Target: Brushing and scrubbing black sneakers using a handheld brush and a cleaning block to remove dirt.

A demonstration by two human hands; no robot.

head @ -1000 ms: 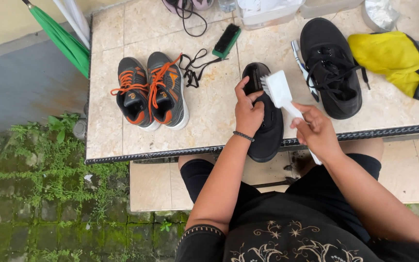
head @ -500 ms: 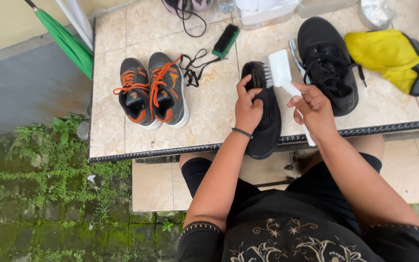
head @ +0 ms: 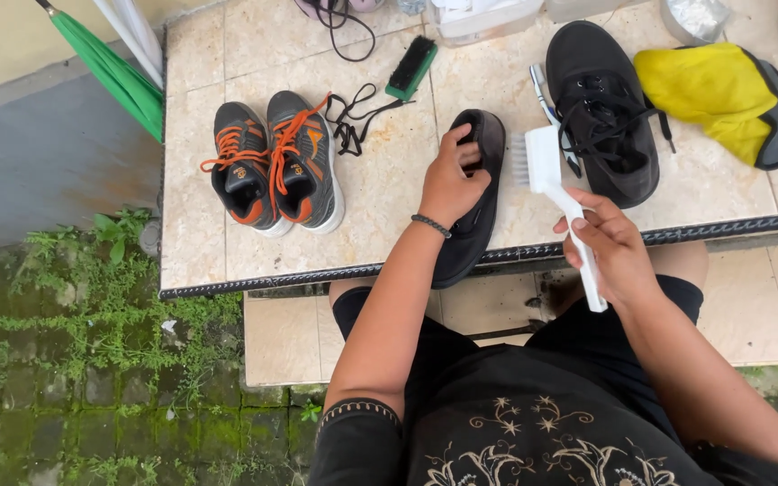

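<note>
My left hand [head: 450, 183] presses on a black shoe [head: 477, 225] that lies on the tiled table [head: 380, 193], its heel past the front edge. My right hand [head: 612, 250] grips the handle of a white scrub brush [head: 544, 171]. The brush head hangs just right of the shoe, bristles facing it, a small gap between them. A second black shoe [head: 603, 112] with laces lies to the right of the brush.
A pair of grey shoes with orange laces [head: 272, 162] stands at the left. Loose black laces [head: 353, 121] and a green-backed brush [head: 411, 67] lie behind. A yellow cloth [head: 704, 90] rests on a dark insole at the right. A green umbrella [head: 110, 72] leans at the far left.
My right hand has carried the white brush off the black shoe to its right side. My left hand stays on the shoe.
</note>
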